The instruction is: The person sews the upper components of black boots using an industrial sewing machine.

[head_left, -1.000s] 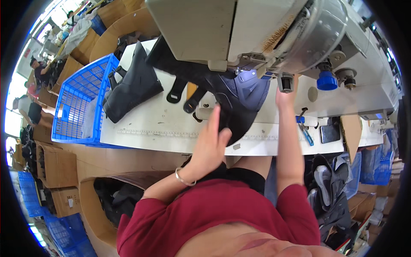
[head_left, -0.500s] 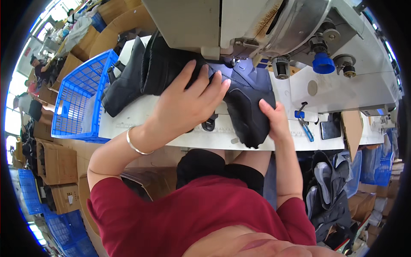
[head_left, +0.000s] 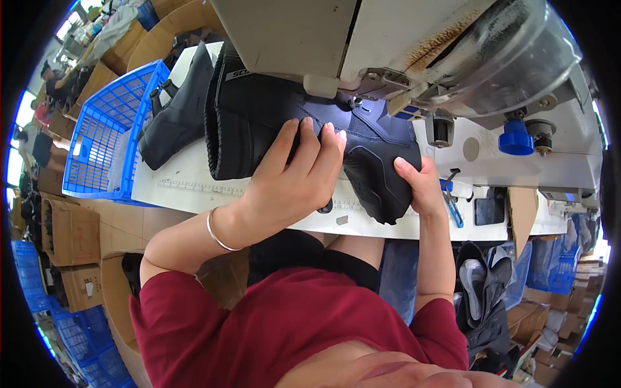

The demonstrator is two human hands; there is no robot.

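A black boot [head_left: 252,123] lies sideways beneath the head of a sewing machine [head_left: 284,39], its shaft to the left and its toe to the right. The stitching area by the presser foot [head_left: 354,103] is lit. My left hand [head_left: 294,178] presses its fingertips along the boot's near edge, thumb hidden. Around the toe end, my right hand [head_left: 422,184] has a grip, thumb on top and fingers out of sight underneath. Another black boot [head_left: 178,123] rests to the left on the white worktable [head_left: 187,184].
A blue basket [head_left: 116,136] stands at the table's left end. Blue-handled snips [head_left: 455,210], a phone [head_left: 490,210] and a cardboard piece [head_left: 522,216] lie to the right. Dark shoe parts [head_left: 482,291] hang or pile below the right edge. Cardboard boxes [head_left: 71,233] stand on the left.
The boot's shaft has swung toward me, showing more of its side. My left hand has shifted slightly nearer with it, while my right hand keeps hold of the toe. The view has tilted slightly.
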